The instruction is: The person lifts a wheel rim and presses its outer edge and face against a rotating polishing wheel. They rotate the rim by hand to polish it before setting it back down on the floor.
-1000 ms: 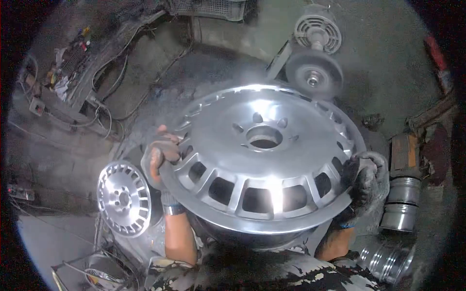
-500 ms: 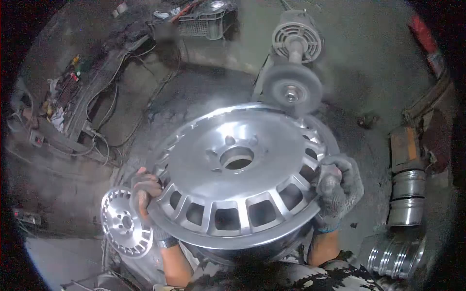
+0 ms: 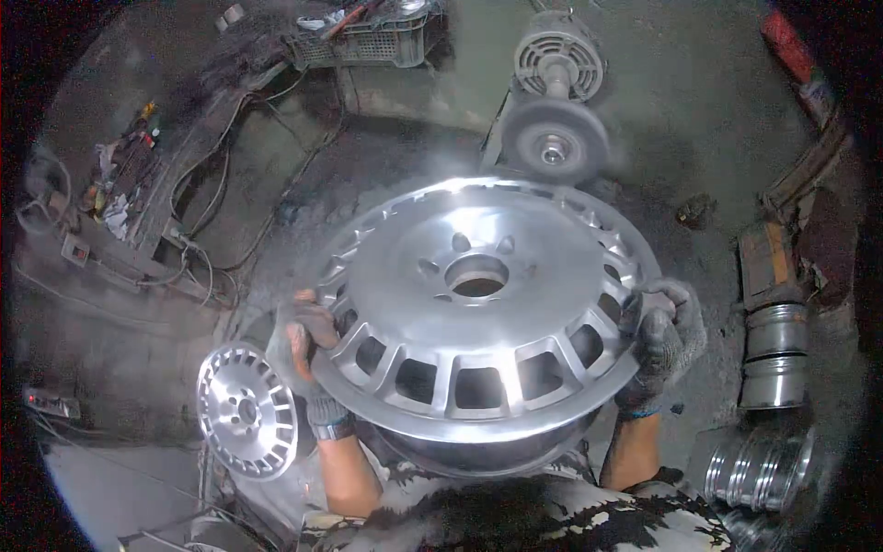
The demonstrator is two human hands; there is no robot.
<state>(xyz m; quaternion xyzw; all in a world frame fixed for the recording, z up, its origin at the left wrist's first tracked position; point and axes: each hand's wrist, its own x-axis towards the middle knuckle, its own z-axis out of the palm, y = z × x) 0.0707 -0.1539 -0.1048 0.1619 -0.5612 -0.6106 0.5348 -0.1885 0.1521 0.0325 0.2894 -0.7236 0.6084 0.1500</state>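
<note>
A large silver wheel rim (image 3: 414, 267) with a ring of rectangular openings and a round centre hole is held face up in front of me. My left hand (image 3: 311, 333), in a worn grey glove with bare fingertips showing, grips its left edge. On the opposite edge my right hand (image 3: 664, 336), also gloved, has its fingers curled round the rim. Just beyond the far edge, a round buffing wheel (image 3: 581, 138) sits on the shaft of a grey motor (image 3: 559, 57); its face looks blurred.
A second rim (image 3: 221, 405) leans at the lower left. Polished metal cylinders (image 3: 774, 382) and ribbed metal pieces (image 3: 750, 474) stand at the right. Loose cables (image 3: 221, 198) run along the left ledge. A plastic crate (image 3: 368, 48) is at the back.
Both hands have carried the wheel rim slightly right and up in view. Its far edge, which overlapped the bottom of the buffing wheel, now shows just below it.
</note>
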